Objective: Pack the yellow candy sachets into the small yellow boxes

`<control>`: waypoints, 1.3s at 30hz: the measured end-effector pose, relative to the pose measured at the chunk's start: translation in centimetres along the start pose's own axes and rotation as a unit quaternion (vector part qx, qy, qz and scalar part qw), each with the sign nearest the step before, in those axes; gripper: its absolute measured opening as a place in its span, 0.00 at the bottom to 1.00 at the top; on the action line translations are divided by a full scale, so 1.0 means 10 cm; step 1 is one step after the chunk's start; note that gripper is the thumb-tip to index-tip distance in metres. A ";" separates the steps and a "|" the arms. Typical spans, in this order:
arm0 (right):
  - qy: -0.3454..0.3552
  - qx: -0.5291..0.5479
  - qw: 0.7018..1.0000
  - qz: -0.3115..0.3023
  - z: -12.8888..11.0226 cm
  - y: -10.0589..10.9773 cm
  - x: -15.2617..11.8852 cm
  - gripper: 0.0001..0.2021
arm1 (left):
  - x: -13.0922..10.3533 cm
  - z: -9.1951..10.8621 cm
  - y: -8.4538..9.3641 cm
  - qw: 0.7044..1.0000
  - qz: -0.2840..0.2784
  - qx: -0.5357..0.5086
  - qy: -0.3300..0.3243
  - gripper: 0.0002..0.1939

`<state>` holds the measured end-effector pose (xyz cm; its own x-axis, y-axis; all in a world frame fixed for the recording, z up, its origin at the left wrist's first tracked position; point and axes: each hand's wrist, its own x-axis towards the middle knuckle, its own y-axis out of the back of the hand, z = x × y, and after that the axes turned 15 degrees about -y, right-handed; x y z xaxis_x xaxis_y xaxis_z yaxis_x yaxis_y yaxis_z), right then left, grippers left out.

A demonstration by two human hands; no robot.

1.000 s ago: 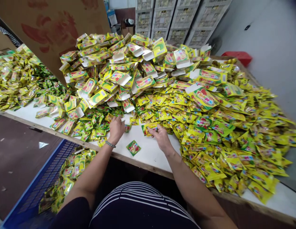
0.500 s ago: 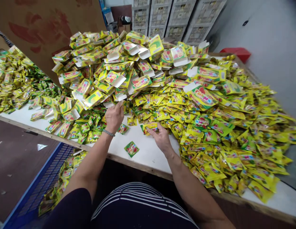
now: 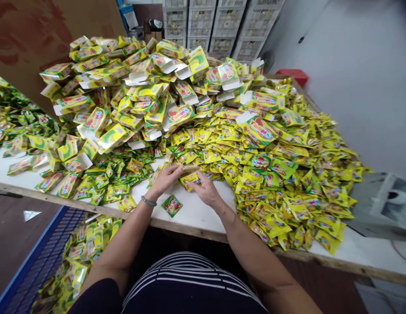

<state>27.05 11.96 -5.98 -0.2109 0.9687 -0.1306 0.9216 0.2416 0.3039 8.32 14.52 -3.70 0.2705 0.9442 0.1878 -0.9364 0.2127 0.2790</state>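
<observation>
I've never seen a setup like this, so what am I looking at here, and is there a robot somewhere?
No robot: just a person's two bare hands. The camera is worn on their head, looking forward and down, so their own arms reach up from the bottom of the picture.

The right hand holds a small yellow pack. The left hand is close beside it; exactly what its fingertips pinch is too small to tell.

On the white tabletop, a green packet lies nearer the body. Beyond the hands rises a heap of small cartons, some with open flaps, and yellow packets spread to the right. Below the table's left part sits a filled blue crate.
</observation>
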 end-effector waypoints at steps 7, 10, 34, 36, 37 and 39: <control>-0.087 0.027 0.994 0.067 0.05 0.01 0.11 0.16 | 0.00 -0.19 0.02 0.994 -0.059 -0.084 0.025 0.23; -0.128 0.086 0.985 0.081 0.08 0.06 0.13 0.18 | 0.01 -0.28 0.03 0.986 -0.027 -0.153 0.067 0.26; -0.043 0.007 0.983 0.176 -0.05 0.21 0.15 0.16 | -0.19 -0.08 -0.13 0.997 -0.052 -0.054 -0.028 0.21; -0.055 0.003 0.986 0.161 -0.05 0.25 0.14 0.16 | -0.19 -0.05 -0.12 0.996 -0.050 -0.066 -0.015 0.20; -0.065 0.003 0.986 0.152 -0.05 0.28 0.14 0.16 | -0.19 -0.03 -0.12 0.996 -0.055 -0.070 -0.007 0.20; -0.076 0.007 0.989 0.128 -0.02 0.33 0.15 0.16 | -0.19 -0.02 -0.11 0.994 -0.074 -0.074 0.005 0.20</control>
<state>29.74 14.18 -4.96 0.0808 0.9782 -0.1911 0.9431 -0.0130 0.3321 8.81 12.55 -4.52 0.4067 0.9021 0.1444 -0.9091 0.3841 0.1611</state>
